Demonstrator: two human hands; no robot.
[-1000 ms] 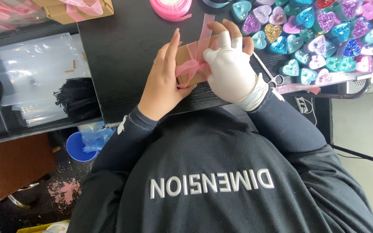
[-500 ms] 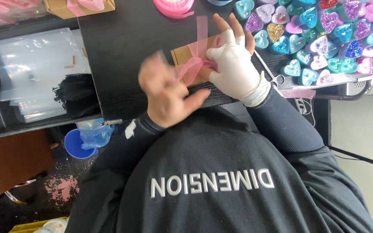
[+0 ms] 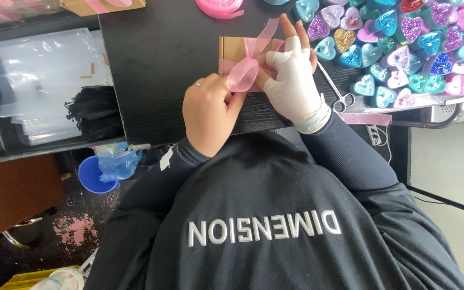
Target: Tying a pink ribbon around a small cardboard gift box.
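Your left hand (image 3: 209,111) lies palm down on the black table (image 3: 162,64), knuckles toward you, fingers curled forward; thumb and fingertips pinch a loop of the pink ribbon (image 3: 245,72). Your right hand (image 3: 292,80), wrapped in white with bare fingertips, arches over the right part of the box (image 3: 234,51); its fingers spread across the top, the thumb side pressing the ribbon knot. Both hands are grasping ribbon, neither is slack. Both forearms in dark sleeves run back from the table's near edge, which passes just under your wrists.

Edges and room: the table's left edge drops to a lower tray holding clear plastic bags (image 3: 44,80) and a black bundle (image 3: 95,110). Bare tabletop lies open to the left of the box and ahead of your left hand. To the right, room is tight: scissors (image 3: 336,88) lie just beside your right wrist, and glittery heart pieces (image 3: 398,48) crowd the surface beyond them. A pink ribbon spool (image 3: 218,6) sits at the far edge, well apart from the box. A blue cup (image 3: 95,174) stands on the floor below the table's left corner.

The box, brown cardboard, lies flat between and just ahead of the two hands, its right part covered by your right fingers. The ribbon crosses it; the loop stands at the box's near edge, between your thumbs, and one tail rises diagonally over the lid.
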